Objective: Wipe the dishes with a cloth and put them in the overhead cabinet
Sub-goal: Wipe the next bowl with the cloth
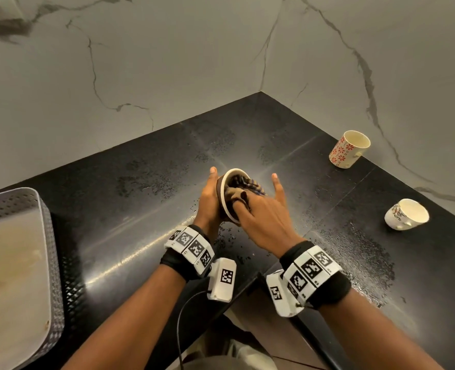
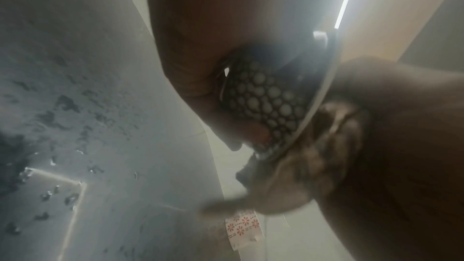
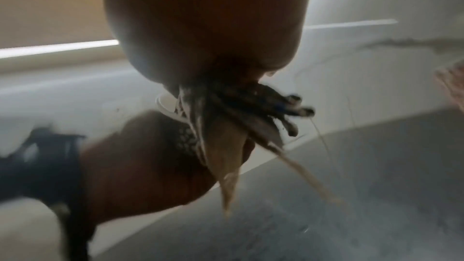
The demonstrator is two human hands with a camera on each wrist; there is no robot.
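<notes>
A small bowl (image 1: 224, 192), dark with pale dots outside (image 2: 266, 102) and white at the rim, is held tilted on its side above the black counter, mouth toward the right. My left hand (image 1: 209, 198) grips it from behind and beneath, thumb up along the rim. A crumpled tan and dark striped cloth (image 1: 243, 186) is stuffed into the bowl's mouth. My right hand (image 1: 261, 212) holds the cloth bunched (image 3: 226, 146) and presses it inside, one finger sticking up free. Part of the bowl's inside is hidden by the cloth.
A cup with red flowers (image 1: 349, 149) stands at the back right by the marble wall. A white patterned cup (image 1: 406, 214) stands nearer on the right. A grey perforated basket (image 1: 47, 236) stands at the left. The black counter (image 1: 141, 209) is wet with droplets.
</notes>
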